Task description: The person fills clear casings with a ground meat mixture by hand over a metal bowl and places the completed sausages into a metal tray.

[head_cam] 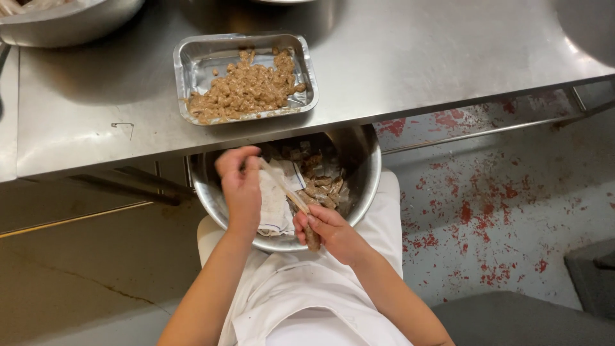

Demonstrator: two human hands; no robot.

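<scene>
Head | left hand [240, 186], right hand [328, 227] grip long wrapper [285, 187] | steel bowl [359, 192]

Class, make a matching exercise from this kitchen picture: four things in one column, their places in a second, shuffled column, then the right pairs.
Things:
1. foil tray of brown chunks
2. steel bowl
3. long wrapper
4. large metal bowl

Places:
A. held between both hands
B. on the person's lap
C. on the steel table, in the middle
D. at the table's far left corner

Pairs: 1-C, 2-B, 3-A, 4-D
</scene>
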